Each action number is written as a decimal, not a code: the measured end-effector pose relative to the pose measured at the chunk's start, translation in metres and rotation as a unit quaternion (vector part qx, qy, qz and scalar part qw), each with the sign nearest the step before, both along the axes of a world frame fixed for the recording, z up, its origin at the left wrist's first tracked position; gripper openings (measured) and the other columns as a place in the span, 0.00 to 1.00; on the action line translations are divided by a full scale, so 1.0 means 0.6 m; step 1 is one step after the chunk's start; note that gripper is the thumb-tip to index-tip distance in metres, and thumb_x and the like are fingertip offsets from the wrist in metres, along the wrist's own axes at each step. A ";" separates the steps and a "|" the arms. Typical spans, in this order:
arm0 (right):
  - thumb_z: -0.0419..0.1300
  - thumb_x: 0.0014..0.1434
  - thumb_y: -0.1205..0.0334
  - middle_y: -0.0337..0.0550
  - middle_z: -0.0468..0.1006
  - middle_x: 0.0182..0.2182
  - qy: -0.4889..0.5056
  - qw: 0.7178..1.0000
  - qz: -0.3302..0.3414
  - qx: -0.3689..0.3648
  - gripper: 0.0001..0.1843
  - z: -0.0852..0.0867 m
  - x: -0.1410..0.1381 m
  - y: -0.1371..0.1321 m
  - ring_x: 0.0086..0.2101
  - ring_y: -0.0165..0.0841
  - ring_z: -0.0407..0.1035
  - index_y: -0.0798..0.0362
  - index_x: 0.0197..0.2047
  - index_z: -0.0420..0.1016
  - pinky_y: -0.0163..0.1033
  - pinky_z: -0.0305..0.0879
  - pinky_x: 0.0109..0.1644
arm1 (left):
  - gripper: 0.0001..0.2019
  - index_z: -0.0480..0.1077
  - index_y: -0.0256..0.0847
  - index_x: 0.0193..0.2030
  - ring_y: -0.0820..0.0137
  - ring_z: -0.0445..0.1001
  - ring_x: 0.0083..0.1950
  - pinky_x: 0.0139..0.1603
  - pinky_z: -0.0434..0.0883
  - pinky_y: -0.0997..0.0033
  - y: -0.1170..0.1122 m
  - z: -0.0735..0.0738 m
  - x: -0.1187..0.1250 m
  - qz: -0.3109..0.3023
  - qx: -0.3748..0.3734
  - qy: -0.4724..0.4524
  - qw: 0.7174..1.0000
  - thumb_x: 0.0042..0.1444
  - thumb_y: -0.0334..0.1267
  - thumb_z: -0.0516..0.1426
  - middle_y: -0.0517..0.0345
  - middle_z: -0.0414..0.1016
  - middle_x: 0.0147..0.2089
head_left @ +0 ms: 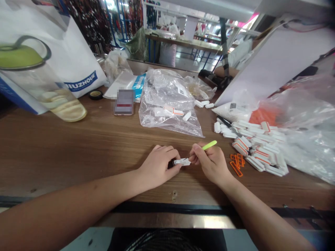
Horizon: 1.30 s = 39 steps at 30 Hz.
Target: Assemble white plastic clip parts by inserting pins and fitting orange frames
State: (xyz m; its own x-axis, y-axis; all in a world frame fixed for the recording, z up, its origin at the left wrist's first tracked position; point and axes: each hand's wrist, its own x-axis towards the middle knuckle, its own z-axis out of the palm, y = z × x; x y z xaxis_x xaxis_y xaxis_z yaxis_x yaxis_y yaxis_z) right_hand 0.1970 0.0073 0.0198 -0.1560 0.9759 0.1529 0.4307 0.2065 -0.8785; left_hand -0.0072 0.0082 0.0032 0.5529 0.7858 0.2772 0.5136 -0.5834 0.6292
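My left hand point(162, 164) grips a small white plastic piece point(182, 161) between thumb and fingers, low over the tabletop. Its near side looks notched, though fine detail is too small to read. In my right hand point(210, 161) is a slim tool with a yellow-green handle point(209, 144), held like a pen. The tool's working end is mostly hidden by my fingers, close to the right end of the white piece. Orange rectangular frames point(237, 164) lie just right of my right hand, beside a pile of white plastic pieces point(261, 146), some edged in orange.
A clear plastic bag point(167, 94) with a few pieces on it lies ahead, right of a phone point(124, 102). A green-lidded jar point(61, 101) and white bag point(78, 59) stand left. Plastic bags point(309, 146) and a white panel point(272, 59) occupy the right.
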 end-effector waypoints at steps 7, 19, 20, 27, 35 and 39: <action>0.54 0.66 0.47 0.42 0.77 0.20 0.022 1.000 -0.012 -0.006 0.23 -0.001 0.000 0.002 0.20 0.29 0.71 0.55 0.28 0.75 0.32 0.67 0.24 | 0.04 0.68 0.42 0.35 0.68 0.71 0.38 0.43 0.60 0.63 -0.001 0.001 0.001 0.001 0.002 -0.005 1.000 0.60 0.37 0.58 0.62 0.73 0.34; 0.53 0.67 0.48 0.42 0.78 0.20 -0.007 1.000 -0.017 0.016 0.23 -0.002 0.000 0.001 0.21 0.30 0.72 0.54 0.28 0.75 0.33 0.68 0.26 | 0.03 0.69 0.42 0.36 0.67 0.71 0.38 0.43 0.61 0.62 0.000 -0.001 0.000 -0.001 0.004 -0.004 1.000 0.60 0.38 0.58 0.62 0.73 0.35; 0.53 0.67 0.48 0.42 0.77 0.20 -0.006 1.000 -0.017 0.019 0.23 -0.002 0.000 0.001 0.21 0.30 0.71 0.54 0.28 0.75 0.33 0.68 0.26 | 0.04 0.69 0.42 0.36 0.67 0.71 0.38 0.43 0.61 0.62 0.001 -0.001 0.001 -0.001 0.003 -0.005 1.000 0.60 0.38 0.58 0.62 0.73 0.35; 0.53 0.67 0.49 0.42 0.78 0.21 -0.005 1.000 -0.011 0.014 0.22 -0.003 -0.001 0.001 0.21 0.30 0.71 0.54 0.28 0.75 0.33 0.68 0.26 | 0.04 0.69 0.42 0.36 0.67 0.71 0.39 0.43 0.61 0.62 0.001 -0.003 0.000 -0.001 0.004 -0.005 1.000 0.61 0.38 0.58 0.62 0.73 0.35; 0.51 0.68 0.50 0.41 0.77 0.23 -0.064 0.997 0.019 0.026 0.22 0.002 0.000 -0.005 0.24 0.31 0.71 0.53 0.29 0.73 0.35 0.67 0.29 | 0.05 0.69 0.42 0.36 0.66 0.71 0.39 0.43 0.61 0.63 0.000 0.001 -0.001 -0.001 -0.003 0.003 1.000 0.61 0.39 0.57 0.61 0.73 0.35; 0.49 0.70 0.52 0.41 0.76 0.23 -0.131 0.989 0.049 0.045 0.22 0.010 -0.006 -0.010 0.25 0.31 0.70 0.53 0.27 0.72 0.36 0.65 0.32 | 0.05 0.69 0.42 0.35 0.66 0.71 0.39 0.42 0.61 0.63 0.001 -0.001 0.000 0.000 0.000 0.014 1.000 0.60 0.39 0.57 0.60 0.72 0.35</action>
